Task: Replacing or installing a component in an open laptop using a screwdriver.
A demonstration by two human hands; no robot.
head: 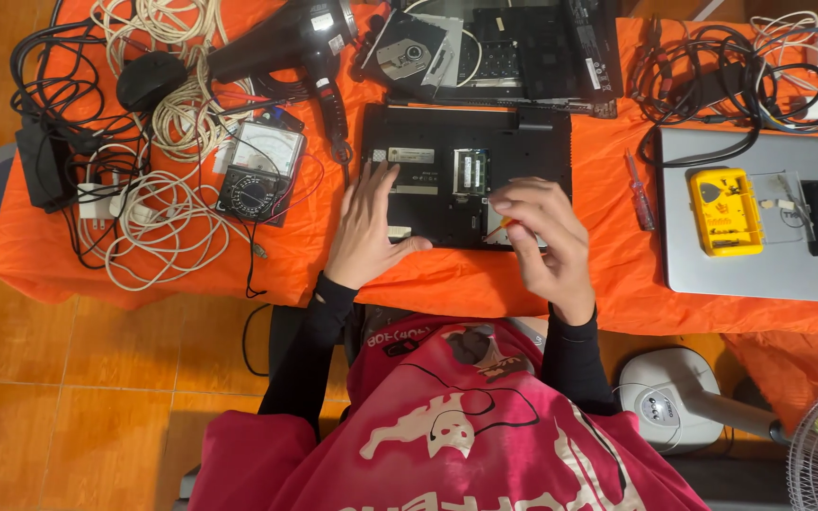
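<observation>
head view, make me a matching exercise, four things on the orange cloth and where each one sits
Things:
1. multimeter
2. yellow case
3. hair dryer
4. left hand

Places:
A. on the silver laptop, right side
B. flat on the black laptop's underside
C. top of the cloth, beside the white cables
D. left of the black laptop, among cables

Pairs: 1-D, 2-A, 3-C, 4-B

I'm getting one view only, head-worn, looking almost straight down from above the person's chest. It's sitting fairly near: the orange-covered table is filling the upper half of the frame, the red shirt the bottom centre, floor tiles the lower left.
</observation>
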